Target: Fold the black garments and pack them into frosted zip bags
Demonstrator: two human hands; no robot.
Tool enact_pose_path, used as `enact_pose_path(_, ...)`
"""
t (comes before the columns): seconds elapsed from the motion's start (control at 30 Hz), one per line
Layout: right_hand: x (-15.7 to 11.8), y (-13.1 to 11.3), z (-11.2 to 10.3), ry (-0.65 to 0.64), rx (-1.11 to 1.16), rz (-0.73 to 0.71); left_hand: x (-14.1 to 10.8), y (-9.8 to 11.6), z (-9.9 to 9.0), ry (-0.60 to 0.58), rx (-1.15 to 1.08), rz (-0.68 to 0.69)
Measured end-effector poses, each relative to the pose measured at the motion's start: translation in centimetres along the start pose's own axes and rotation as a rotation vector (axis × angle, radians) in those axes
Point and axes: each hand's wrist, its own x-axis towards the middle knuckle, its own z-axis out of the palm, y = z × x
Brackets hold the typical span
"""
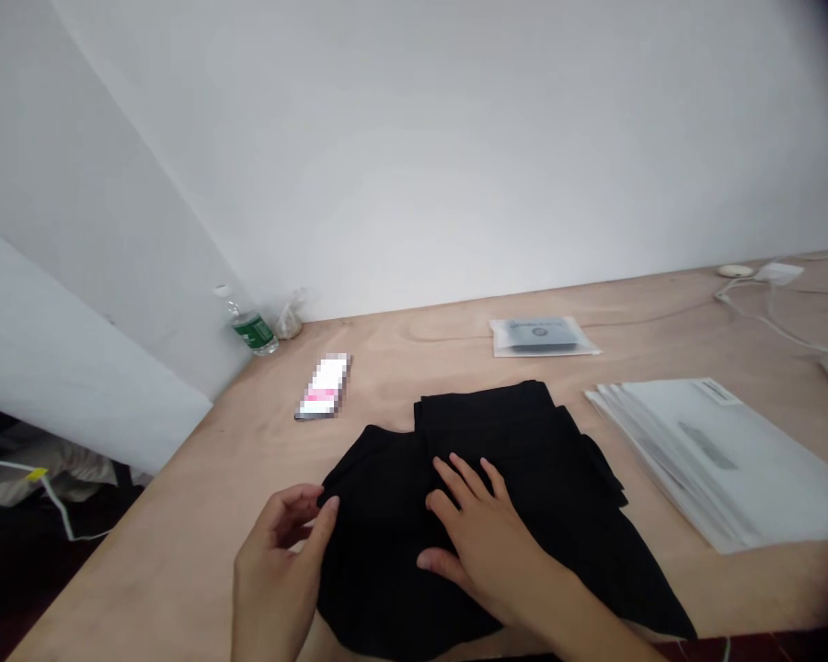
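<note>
A black garment (386,552), partly folded, lies on the wooden table (200,515) in front of me; its exact kind does not show. My left hand (286,542) pinches its left edge between thumb and fingers. Spread flat on the middle of the cloth is my right hand (479,533), fingers apart, with nothing held in it. Folded layers are stacked at the far side of the garment, and its lower right corner reaches toward the table's front edge.
Right of the garment lies a stack of white plastic bags (752,460). Behind it is a flat clear packet (542,336). A phone (324,386), a water bottle (248,324) and a small plastic bag (290,317) are at the left. White cables (765,308) run at the back right.
</note>
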Motion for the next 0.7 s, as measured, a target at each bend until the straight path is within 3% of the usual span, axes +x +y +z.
enact_pose_path(0.07, 0.0, 0.2, -0.1, 0.013, 0.056, -0.005, -0.7, 1.8, 1.0, 0.043, 0.024, 0.11)
enact_pose_path(0.13, -0.1, 0.5, -0.5, 0.08, 0.177, 0.023, -1.8, 3.5, 2.4, 0.041, 0.036, 0.344)
enact_pose_path(0.23, -0.3, 1.2, -1.4, 0.271, 0.496, 0.208, -3.5, 5.1, 5.3, -0.052, 0.05, 0.762)
enact_pose_path(0.33, -0.4, 2.2, -2.1, 0.391, 0.772, 0.387, -4.8, 5.2, 7.9, -0.164, 0.101, 0.963)
enact_pose_path(0.43, -0.2, 3.0, -2.2, 0.369, 0.843, 0.43, -5.4, 4.7, 9.2, -0.247, 0.142, 1.051)
enact_pose_path(0.57, -0.1, 3.5, -2.2, 0.386, 0.675, 0.421, -5.6, 4.0, 8.6, -0.254, 0.118, 1.064)
enact_pose_path(0.63, -0.3, 3.7, -2.5, 0.425, 0.52, 0.429, -5.5, 3.6, 7.7, -0.17, 0.124, 0.976)
enact_pose_path(0.7, -0.7, 3.9, -2.8, 0.45, 0.317, 0.45, -5.2, 3.3, 7.0, -0.098, 0.212, 0.763)
